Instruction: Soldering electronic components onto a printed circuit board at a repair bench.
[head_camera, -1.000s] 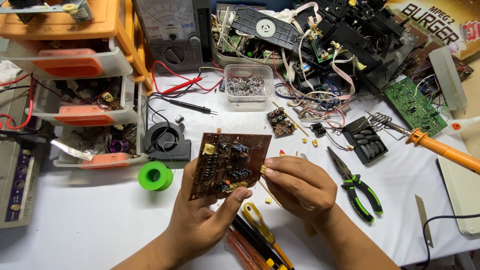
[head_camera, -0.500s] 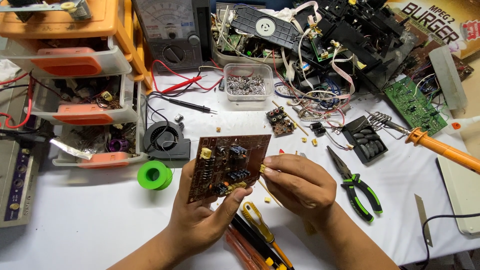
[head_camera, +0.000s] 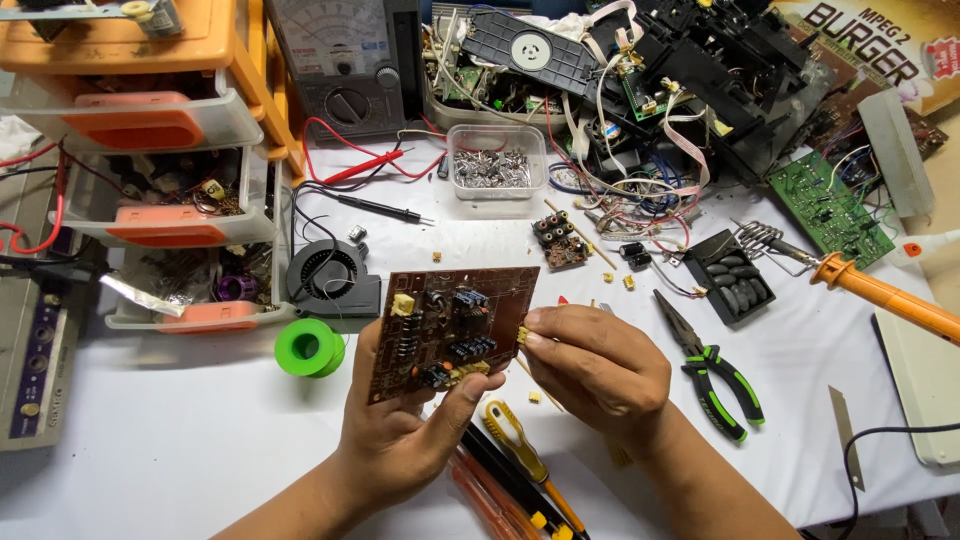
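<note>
Left hand (head_camera: 400, 440) gripping brown rectangular circuit board (head_camera: 455, 330); right hand (head_camera: 595, 365) pinching small yellow component (head_camera: 523, 336) at board's edge, not yet seated.

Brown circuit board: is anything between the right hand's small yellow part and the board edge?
Nothing visible. The right hand pinches the small yellow part right at the edge of the brown circuit board, which the left hand holds up.

— What colours are seen around the circuit board (head_camera: 455, 325)?
— The board is brown. Left of it, a green spool (head_camera: 309, 348) is seen; right, pliers (head_camera: 712, 370) handled black-and-green.
</note>
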